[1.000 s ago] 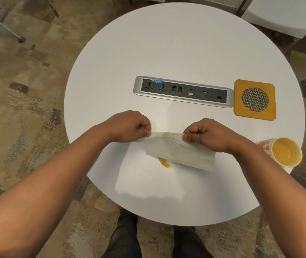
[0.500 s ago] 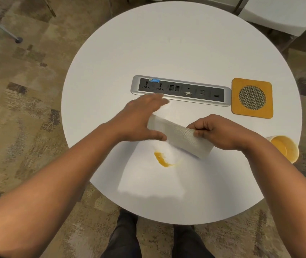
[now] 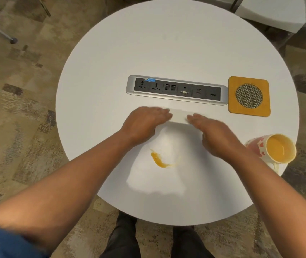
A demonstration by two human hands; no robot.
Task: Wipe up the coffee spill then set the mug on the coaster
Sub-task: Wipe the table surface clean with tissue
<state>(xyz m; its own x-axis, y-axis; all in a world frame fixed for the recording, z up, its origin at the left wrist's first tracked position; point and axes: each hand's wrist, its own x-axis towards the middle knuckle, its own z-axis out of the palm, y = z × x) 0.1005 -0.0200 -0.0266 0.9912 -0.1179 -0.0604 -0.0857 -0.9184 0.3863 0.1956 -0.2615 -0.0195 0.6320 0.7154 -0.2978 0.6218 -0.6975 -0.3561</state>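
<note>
A folded white paper towel (image 3: pixel 178 117) lies flat on the round white table (image 3: pixel 167 43), just in front of the socket strip. My left hand (image 3: pixel 144 123) and my right hand (image 3: pixel 211 133) rest on its two ends with fingers stretched out flat. An orange-brown coffee spill (image 3: pixel 158 159) sits uncovered on the table, nearer to me than the towel. A mug (image 3: pixel 273 148) with red hearts and a yellow inside stands at the table's right edge, close to my right forearm. The orange square coaster (image 3: pixel 249 95) with a round mesh centre lies at the right end of the strip.
A silver socket strip (image 3: pixel 176 89) is set into the table's middle. Patterned carpet surrounds the table. A white chair (image 3: pixel 273 10) stands at the far right, and a metal leg (image 3: pixel 3 34) at the far left. My legs show below the table's near edge.
Both hands pinched the towel above the spill a second ago. They have folded it, laid it down farther from me, and now press it flat with straight fingers.
</note>
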